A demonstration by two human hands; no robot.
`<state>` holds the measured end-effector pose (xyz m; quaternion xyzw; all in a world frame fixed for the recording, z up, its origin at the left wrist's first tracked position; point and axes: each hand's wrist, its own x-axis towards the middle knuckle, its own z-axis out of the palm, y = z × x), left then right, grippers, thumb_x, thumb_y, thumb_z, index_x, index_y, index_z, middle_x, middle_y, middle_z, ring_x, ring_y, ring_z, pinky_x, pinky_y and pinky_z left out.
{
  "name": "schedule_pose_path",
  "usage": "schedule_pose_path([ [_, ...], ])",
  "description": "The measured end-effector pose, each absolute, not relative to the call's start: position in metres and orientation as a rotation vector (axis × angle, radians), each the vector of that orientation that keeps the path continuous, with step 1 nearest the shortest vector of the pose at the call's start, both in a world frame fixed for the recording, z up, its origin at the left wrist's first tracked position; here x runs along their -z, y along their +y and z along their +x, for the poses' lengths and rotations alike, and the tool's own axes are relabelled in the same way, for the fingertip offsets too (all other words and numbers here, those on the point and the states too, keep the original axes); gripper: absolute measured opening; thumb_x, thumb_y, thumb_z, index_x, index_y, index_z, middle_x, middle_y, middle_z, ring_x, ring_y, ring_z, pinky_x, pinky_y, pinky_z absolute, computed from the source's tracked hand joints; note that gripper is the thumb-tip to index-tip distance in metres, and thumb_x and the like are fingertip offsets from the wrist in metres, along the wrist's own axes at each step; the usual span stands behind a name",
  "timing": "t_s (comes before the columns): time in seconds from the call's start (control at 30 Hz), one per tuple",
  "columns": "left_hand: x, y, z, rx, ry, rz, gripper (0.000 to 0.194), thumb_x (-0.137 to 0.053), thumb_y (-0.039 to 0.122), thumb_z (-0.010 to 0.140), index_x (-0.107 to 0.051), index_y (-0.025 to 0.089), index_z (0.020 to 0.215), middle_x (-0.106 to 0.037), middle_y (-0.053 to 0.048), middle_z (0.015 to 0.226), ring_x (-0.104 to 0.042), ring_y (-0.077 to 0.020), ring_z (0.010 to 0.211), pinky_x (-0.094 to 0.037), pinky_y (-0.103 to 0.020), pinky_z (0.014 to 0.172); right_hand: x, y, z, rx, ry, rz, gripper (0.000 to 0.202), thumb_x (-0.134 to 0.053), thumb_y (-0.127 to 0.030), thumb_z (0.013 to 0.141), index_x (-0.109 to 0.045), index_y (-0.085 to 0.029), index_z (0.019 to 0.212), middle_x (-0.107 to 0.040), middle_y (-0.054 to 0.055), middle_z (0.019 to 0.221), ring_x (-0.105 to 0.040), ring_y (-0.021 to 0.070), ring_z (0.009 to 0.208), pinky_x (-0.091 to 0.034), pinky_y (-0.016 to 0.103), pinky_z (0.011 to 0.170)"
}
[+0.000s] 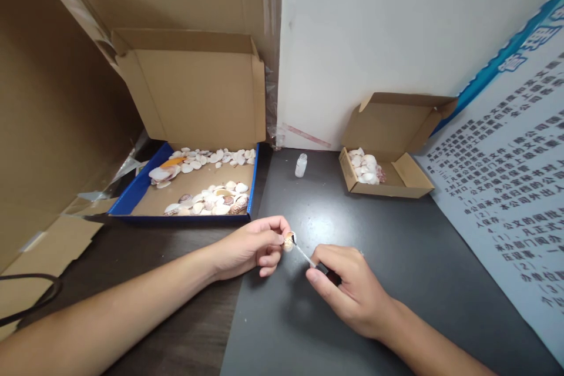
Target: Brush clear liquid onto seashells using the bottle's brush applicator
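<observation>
Between the thumb and fingers of my left hand [259,245] is a small cream and brown seashell [288,242], held over the edge of the dark grey mat. My right hand [350,285] is closed around the black handle of a small brush [304,253] with a pale, thin stem. Its dark tip touches the shell's surface. Behind the hands an uncapped small bottle [301,165] with whitish contents stands upright on the mat.
At the left, a blue-edged open cardboard box [145,204] holds many shells [211,200] in two groups. A smaller open cardboard box [392,191] at the right holds a pile of shells [365,165]. A printed sheet [506,188] lines the right side; a black cable [39,276] lies far left.
</observation>
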<state>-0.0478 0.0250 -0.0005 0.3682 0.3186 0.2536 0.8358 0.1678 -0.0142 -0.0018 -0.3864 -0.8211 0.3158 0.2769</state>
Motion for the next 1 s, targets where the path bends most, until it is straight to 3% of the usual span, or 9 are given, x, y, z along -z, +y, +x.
schedule_pose_path([
  [1.0,0.0013,0.0247,-0.0472,-0.548,0.671,0.787,0.007,-0.055,0.014,0.085,-0.049,0.017,0.083,-0.053,0.003,0.075,-0.035,-0.0024,0.044,-0.038,-0.016,0.042,0.0038,-0.0134,0.1676,-0.822,-2.194,-1.053,0.036,-0.044,-0.037,0.097,-0.037,-0.020,0.066,-0.038,-0.005,0.059,-0.036,0.0098,0.053,-0.025,0.024,0.055],
])
